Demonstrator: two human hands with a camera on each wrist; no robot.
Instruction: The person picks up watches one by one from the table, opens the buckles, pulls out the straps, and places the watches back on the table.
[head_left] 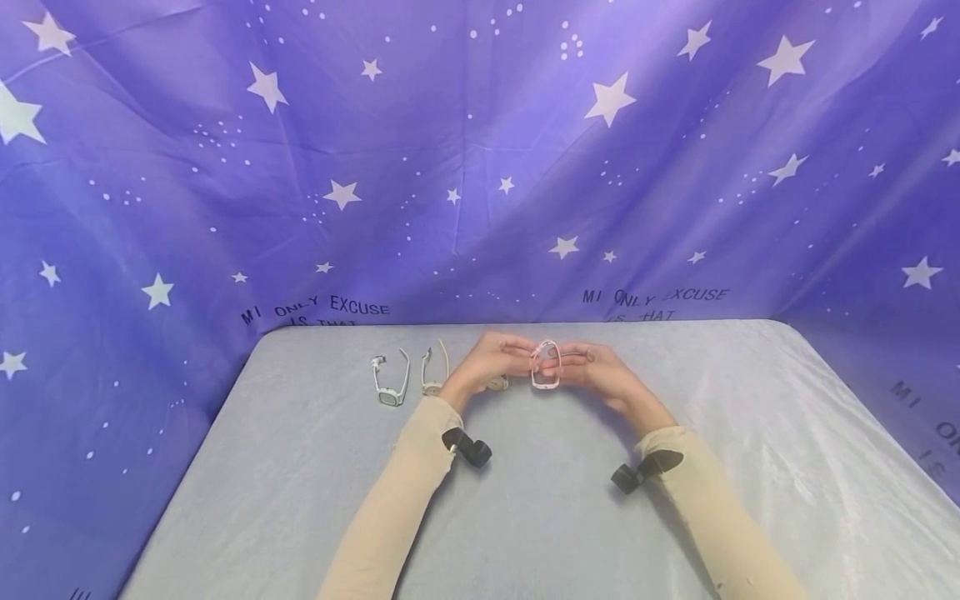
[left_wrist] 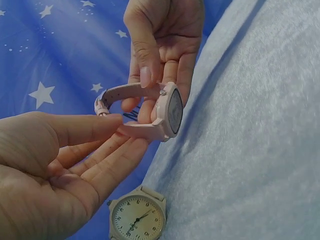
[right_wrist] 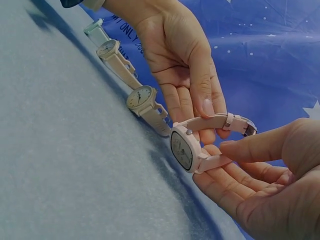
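A pink wristwatch point(head_left: 547, 385) with a round dial is held up between both hands, its strap forming a loop. My left hand point(head_left: 491, 362) pinches one side of the strap between thumb and fingers, plainest in the left wrist view. From the opposite side, my right hand point(head_left: 600, 375) pinches the other strap half, with fingers behind it. The dial point(right_wrist: 183, 150) faces away from the palms, and the strap's buckle point(right_wrist: 250, 130) shows at the far end of the loop. Just beside the left hand, a beige watch point(left_wrist: 137, 218) stands on the table, partly covered by that hand in the head view.
To the left stand another beige watch point(head_left: 432, 388) and a pale green watch point(head_left: 389, 398) with a squarish case, in a row. A grey cloth covers the table point(head_left: 540, 517). Purple star-printed fabric point(head_left: 465, 167) hangs behind and along the sides.
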